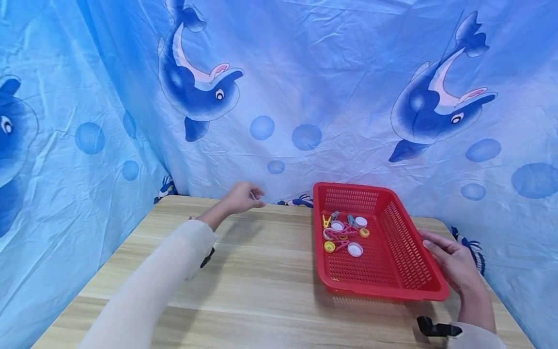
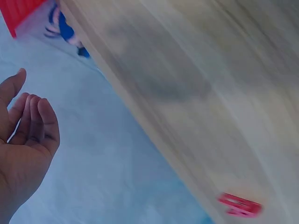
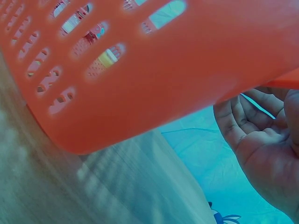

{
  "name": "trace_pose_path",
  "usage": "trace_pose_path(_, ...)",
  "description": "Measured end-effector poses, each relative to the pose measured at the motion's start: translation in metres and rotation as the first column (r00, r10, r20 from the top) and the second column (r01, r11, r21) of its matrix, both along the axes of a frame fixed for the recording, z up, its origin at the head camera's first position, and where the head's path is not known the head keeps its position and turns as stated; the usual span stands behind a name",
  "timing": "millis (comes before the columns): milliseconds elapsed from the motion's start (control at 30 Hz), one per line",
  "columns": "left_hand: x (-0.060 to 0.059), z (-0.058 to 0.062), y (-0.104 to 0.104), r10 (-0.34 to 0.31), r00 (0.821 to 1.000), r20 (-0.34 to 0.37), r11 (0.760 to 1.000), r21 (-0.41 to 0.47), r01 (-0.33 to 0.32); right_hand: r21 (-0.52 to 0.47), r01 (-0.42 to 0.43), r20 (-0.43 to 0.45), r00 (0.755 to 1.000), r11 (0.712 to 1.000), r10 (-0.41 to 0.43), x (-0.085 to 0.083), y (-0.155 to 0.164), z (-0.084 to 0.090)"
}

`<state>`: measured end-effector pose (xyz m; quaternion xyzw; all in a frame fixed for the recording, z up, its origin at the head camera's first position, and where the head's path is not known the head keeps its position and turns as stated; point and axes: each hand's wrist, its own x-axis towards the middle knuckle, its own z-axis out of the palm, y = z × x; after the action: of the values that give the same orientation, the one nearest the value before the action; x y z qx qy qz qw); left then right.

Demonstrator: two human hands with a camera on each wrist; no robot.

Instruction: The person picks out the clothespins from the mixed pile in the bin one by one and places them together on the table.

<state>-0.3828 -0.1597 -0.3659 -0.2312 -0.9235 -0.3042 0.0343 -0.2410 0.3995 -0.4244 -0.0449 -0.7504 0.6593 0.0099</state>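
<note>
Your right hand point(image 1: 453, 264) grips the red basket's point(image 1: 429, 264) right rim; your left hand point(image 1: 244, 198) hovers loosely curled, holding nothing, over the table point(image 1: 261, 281)

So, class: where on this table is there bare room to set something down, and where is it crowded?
The widest bare patch of table lies between the left sleeve and the red basket, running to the near edge. The basket's near half is bare mesh too. Crowded: the basket's far left corner, heaped with clips and caps, and the right edge, where the right hand meets the rim.
</note>
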Motion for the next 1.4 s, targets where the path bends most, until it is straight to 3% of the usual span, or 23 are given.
trace_pose_path(367,0.001,0.013,0.082,-0.149,0.989,-0.023,0.986,-0.075,0.147,0.032,0.006,-0.001,1.000,0.999,-0.006,-0.002,0.001,-0.003)
trace_pose_path(667,0.009,0.014,0.138,-0.290,0.954,-0.078,0.948,-0.158,0.275,0.024,0.002,-0.007,1.000,1.000,-0.002,-0.001,-0.002,-0.004)
trace_pose_path(833,0.014,0.018,0.164,-0.346,0.937,-0.039,0.925,-0.181,0.334,0.029,0.002,-0.013,1.000,1.000,-0.002,-0.003,-0.002,-0.003)
trace_pose_path(967,0.017,0.015,0.184,-0.417,0.908,-0.025,0.895,-0.184,0.406,0.030,-0.002,-0.014,1.000,1.000,0.002,-0.001,0.000,-0.001)
trace_pose_path(1200,0.011,0.005,0.210,-0.478,0.874,0.091,0.859,-0.159,0.486,0.003,0.002,-0.009,1.000,1.000,-0.002,0.002,0.003,0.000)
trace_pose_path(1333,0.002,-0.001,0.219,-0.473,0.867,0.153,0.834,-0.238,0.497,-0.014,0.008,-0.028,1.000,1.000,-0.008,0.003,0.004,0.001)
trace_pose_path(1400,-0.002,-0.004,0.221,-0.449,0.875,0.184,0.829,-0.281,0.484,-0.016,0.000,-0.026,1.000,1.000,0.000,0.002,0.004,0.001)
